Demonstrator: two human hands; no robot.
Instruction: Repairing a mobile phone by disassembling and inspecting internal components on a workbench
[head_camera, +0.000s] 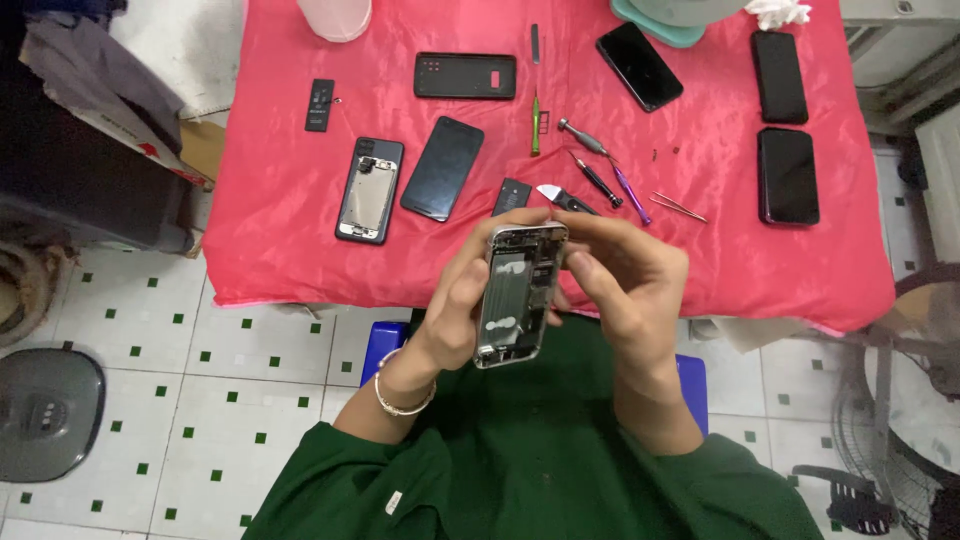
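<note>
From the head camera we look down on our two hands raised above our lap, in front of the near edge of a tabletop (300, 260) covered with a red cloth. Our left hand (455, 310) is closed around the left side of an opened phone body (520, 295), a silver frame with its inner parts showing, held upright and tilted a little to the right. Our right hand (630, 285) is curled against the frame's right edge, thumb and fingers bent onto its upper part, so both hands grip the same piece. A pale bracelet (400, 400) sits on the left wrist, and dark green sleeves cover our arms. On the cloth just beyond the hands lie a small dark battery (510, 195) and a prying tool with a pale blade (560, 197), partly hidden by our fingers. Further left rest a second opened phone (369, 190) and, just beside it, a dark phone lying face down (442, 168). A black case (465, 75) lies behind them, and another small battery (320, 105) sits well to the left. Screwdrivers (598, 165), a green tool (535, 125) and tweezers (680, 207) lie near the middle, and three dark phones (787, 175) sit at the right.
</note>
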